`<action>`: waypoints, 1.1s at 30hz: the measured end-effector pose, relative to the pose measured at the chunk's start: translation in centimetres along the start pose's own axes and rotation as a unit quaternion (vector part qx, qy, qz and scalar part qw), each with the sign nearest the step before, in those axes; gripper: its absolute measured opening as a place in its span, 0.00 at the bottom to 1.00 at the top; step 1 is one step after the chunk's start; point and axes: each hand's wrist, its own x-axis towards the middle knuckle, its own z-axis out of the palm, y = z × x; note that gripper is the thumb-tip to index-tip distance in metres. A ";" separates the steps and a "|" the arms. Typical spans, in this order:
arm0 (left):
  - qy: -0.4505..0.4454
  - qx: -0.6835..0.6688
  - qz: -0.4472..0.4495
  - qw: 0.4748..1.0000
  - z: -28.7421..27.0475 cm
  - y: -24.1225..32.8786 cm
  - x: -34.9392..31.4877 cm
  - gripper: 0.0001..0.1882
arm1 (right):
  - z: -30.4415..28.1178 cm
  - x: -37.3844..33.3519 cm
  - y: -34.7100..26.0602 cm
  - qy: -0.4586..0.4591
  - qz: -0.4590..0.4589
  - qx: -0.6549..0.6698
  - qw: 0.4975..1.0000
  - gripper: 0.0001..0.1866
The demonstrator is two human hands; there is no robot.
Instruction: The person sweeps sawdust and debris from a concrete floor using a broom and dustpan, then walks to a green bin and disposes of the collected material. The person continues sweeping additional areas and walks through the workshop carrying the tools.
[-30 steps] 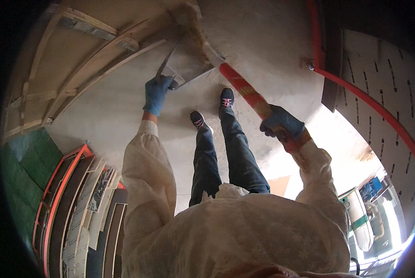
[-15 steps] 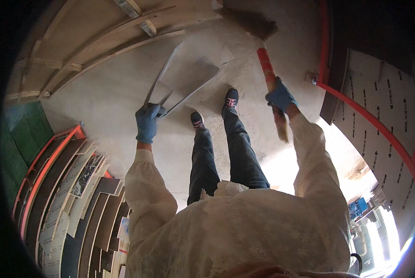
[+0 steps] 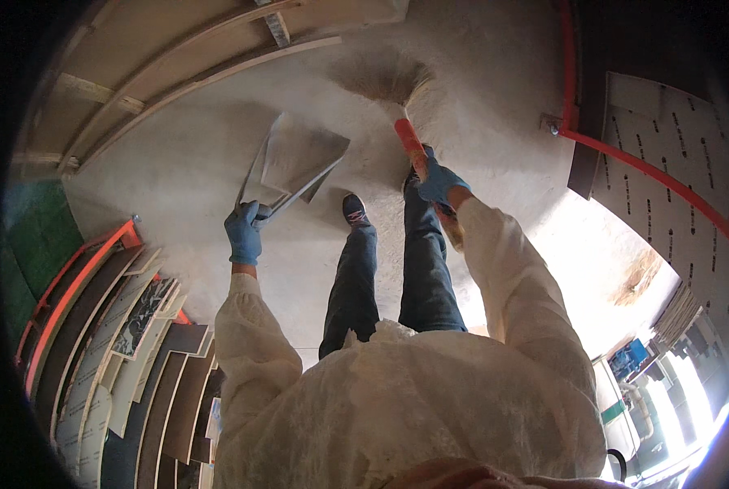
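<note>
My left hand (image 3: 244,232), in a blue glove, is closed round the handle of a grey metal dustpan (image 3: 302,155) held in front of my feet. My right hand (image 3: 441,180), gloved too, grips a hand broom by its red-wrapped handle (image 3: 410,138). The broom's spread bristles (image 3: 385,75) are at the floor beyond the dustpan, to its right, and blurred. Between bristles and pan there is a gap. The handle's lower end sticks out below my right hand.
Wooden framed panels (image 3: 177,61) stand at the far left. Several boards (image 3: 165,391) are stacked in a red rack (image 3: 79,285) on the left. A red metal bar (image 3: 641,167) runs before printed boards (image 3: 666,212) on the right. Dusty concrete floor (image 3: 495,106) lies around my feet.
The broom has swept left, its bristles now nearer the dustpan's far side. My left hand and the dustpan have shifted slightly left and down in view. Both hands keep their holds.
</note>
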 end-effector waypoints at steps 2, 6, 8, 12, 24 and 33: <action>0.006 0.021 -0.010 1.000 -1.7 -0.6 -0.8 0.11 | -0.9 -3.3 -0.1 -0.016 -0.004 -0.003 1.000 0.42; 0.003 -0.017 -0.004 1.000 -4.0 -1.7 -2.2 0.10 | -0.9 -6.8 0.9 0.034 0.009 -0.062 0.997 0.44; 0.015 -0.028 -0.012 0.999 -4.9 -2.4 -2.9 0.10 | -0.2 -6.3 1.0 0.072 0.036 -0.058 0.995 0.44; 0.015 -0.096 0.000 0.995 -6.7 -4.3 -4.0 0.10 | 1.5 -1.4 -2.0 0.157 0.073 -0.065 0.983 0.46; 0.104 -0.142 -0.049 0.983 -10.0 -9.6 -5.8 0.10 | 11.0 5.1 -15.5 0.029 0.022 -0.112 0.993 0.35; 0.106 -0.141 -0.042 0.983 -9.7 -10.9 -7.9 0.12 | 7.5 -1.2 -12.9 -0.003 -0.077 -0.187 0.979 0.35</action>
